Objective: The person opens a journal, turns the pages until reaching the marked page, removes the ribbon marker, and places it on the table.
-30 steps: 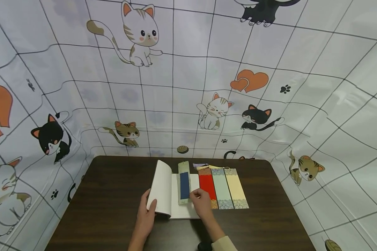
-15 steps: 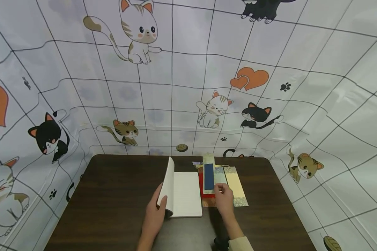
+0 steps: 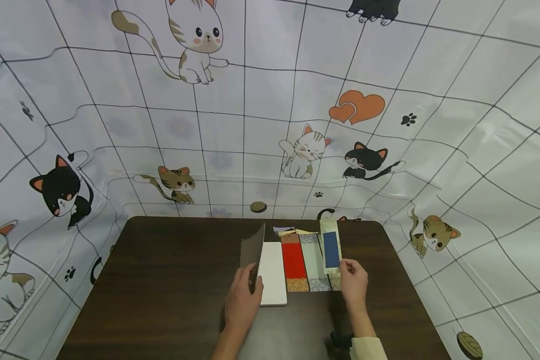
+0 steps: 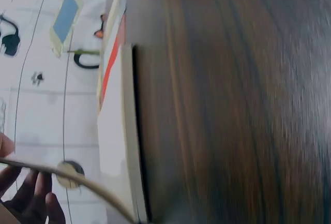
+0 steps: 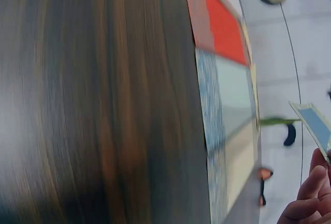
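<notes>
My left hand (image 3: 242, 300) grips the raised grey cover (image 3: 251, 247) of a white-paged notebook (image 3: 273, 275), thumb on one side and fingers on the other. The left wrist view shows that cover (image 4: 77, 180) edge-on and curved. At its lower right edge, a pale green bookmark with a blue panel (image 3: 331, 249) is pinched by my right hand (image 3: 354, 285), held up off the table. Below it lies a yellow bookmark (image 5: 240, 157), mostly hidden in the head view. Beside that are a mint bookmark (image 3: 312, 257) and a red bookmark (image 3: 293, 260).
Tassels (image 3: 285, 231) stick out from the bookmarks' far ends. Everything lies on a dark wooden table (image 3: 175, 280). A white sheet printed with cats (image 3: 234, 130) hangs behind and at both sides.
The blue-panelled bookmark has moved right in my right hand, from over the notebook to over the yellow bookmark. My left hand has moved right, swinging the cover and pages up toward closing.
</notes>
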`<state>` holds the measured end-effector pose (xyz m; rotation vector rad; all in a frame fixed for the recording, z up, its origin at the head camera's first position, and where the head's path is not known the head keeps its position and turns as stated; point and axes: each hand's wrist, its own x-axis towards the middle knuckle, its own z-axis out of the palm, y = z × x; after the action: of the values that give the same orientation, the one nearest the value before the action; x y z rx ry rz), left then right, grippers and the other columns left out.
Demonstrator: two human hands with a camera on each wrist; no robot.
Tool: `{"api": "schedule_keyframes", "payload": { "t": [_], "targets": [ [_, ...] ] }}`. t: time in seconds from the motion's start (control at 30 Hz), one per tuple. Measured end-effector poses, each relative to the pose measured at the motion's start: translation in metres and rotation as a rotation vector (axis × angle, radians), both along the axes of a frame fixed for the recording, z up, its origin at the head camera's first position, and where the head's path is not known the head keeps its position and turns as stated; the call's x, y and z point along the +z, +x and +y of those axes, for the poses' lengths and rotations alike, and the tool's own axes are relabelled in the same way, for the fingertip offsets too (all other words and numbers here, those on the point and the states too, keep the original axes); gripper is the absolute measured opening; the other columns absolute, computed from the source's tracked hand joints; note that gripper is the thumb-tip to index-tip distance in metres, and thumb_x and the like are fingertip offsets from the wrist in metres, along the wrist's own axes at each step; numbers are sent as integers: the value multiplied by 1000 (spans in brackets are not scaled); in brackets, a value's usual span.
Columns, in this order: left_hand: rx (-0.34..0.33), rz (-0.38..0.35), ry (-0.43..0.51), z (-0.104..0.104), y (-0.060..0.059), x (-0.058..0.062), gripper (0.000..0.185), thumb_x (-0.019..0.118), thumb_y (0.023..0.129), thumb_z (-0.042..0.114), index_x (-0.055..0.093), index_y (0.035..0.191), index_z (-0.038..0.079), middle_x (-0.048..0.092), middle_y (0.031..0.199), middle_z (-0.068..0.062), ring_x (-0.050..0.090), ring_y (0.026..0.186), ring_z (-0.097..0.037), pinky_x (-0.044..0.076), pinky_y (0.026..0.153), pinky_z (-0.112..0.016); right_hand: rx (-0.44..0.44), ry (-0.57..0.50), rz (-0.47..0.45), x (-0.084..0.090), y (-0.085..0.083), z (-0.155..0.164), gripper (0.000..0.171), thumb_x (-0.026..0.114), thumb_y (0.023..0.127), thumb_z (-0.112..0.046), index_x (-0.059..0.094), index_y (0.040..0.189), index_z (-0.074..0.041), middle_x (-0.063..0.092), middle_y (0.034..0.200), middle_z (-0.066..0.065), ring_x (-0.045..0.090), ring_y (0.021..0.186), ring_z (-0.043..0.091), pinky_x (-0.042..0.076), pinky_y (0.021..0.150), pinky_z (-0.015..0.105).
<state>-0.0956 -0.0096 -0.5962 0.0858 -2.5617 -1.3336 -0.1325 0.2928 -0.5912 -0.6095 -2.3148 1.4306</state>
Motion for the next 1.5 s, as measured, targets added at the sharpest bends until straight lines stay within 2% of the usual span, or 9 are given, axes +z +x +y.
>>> {"api": "schedule_keyframes", "payload": {
  "t": [0.07, 0.23, 0.37, 0.5, 0.63, 0.87, 1.13, 1.33, 1.5],
  "targets": [
    [0, 35, -54, 7, 1, -1, 39, 77, 101, 23, 68, 138, 21, 68, 121, 2, 68, 99, -14, 53, 71, -32, -15, 23, -25, 1, 1, 12, 23, 65, 107, -16, 77, 114, 2, 74, 94, 17, 56, 76, 11, 46, 68, 27],
    [-51, 101, -229, 22, 4, -8, 43, 82, 94, 20, 71, 135, 21, 69, 121, 0, 68, 110, -22, 59, 80, -42, -55, 75, -77, 1, 5, 43, 26, 63, 108, -19, 78, 117, 0, 76, 104, 21, 60, 84, 15, 47, 72, 31],
    [-87, 95, -413, 30, 9, -19, 45, 83, 89, 23, 73, 133, 22, 70, 122, -1, 67, 112, -24, 58, 88, -47, -72, 106, -105, -3, 6, 63, 27, 63, 107, -20, 79, 118, 0, 76, 103, 19, 60, 84, 17, 47, 70, 32],
    [-105, 73, -520, 35, 13, -28, 42, 82, 89, 26, 74, 131, 24, 71, 125, -3, 67, 115, -27, 56, 92, -50, -60, 124, -150, -11, 4, 77, 30, 62, 107, -22, 78, 120, 0, 75, 107, 19, 61, 86, 19, 48, 71, 32],
    [-125, 53, -558, 36, 17, -32, 40, 82, 91, 31, 74, 129, 25, 69, 127, -5, 65, 117, -28, 56, 93, -51, -55, 120, -193, -18, 4, 84, 33, 61, 107, -23, 77, 123, 0, 74, 114, 22, 64, 94, 28, 48, 73, 34],
    [-193, -4, -617, 38, 24, -31, 48, 85, 91, 36, 71, 136, 24, 66, 136, -8, 62, 123, -32, 54, 98, -53, -73, 145, -232, -24, 8, 90, 35, 61, 104, -25, 77, 120, 2, 74, 112, 25, 65, 103, 40, 49, 78, 40],
    [-279, -119, -630, 38, 26, -19, 50, 79, 97, 38, 69, 143, 22, 62, 147, -11, 58, 131, -34, 51, 105, -56, -89, 183, -335, -27, 12, 94, 39, 55, 102, -27, 77, 121, -1, 74, 117, 24, 66, 103, 42, 49, 72, 47],
    [-326, -135, -627, 35, 26, -17, 48, 74, 101, 39, 68, 144, 21, 59, 151, -12, 56, 134, -35, 49, 107, -58, -113, 192, -395, -30, 10, 95, 39, 53, 101, -31, 77, 121, -7, 75, 120, 22, 68, 102, 44, 52, 74, 59],
    [-351, -131, -618, 35, 26, -18, 48, 72, 102, 39, 67, 146, 22, 58, 152, -12, 56, 135, -35, 48, 109, -58, -136, 192, -419, -33, 7, 98, 38, 54, 100, -32, 76, 119, -8, 74, 120, 20, 67, 101, 44, 51, 75, 59]
  ]
}}
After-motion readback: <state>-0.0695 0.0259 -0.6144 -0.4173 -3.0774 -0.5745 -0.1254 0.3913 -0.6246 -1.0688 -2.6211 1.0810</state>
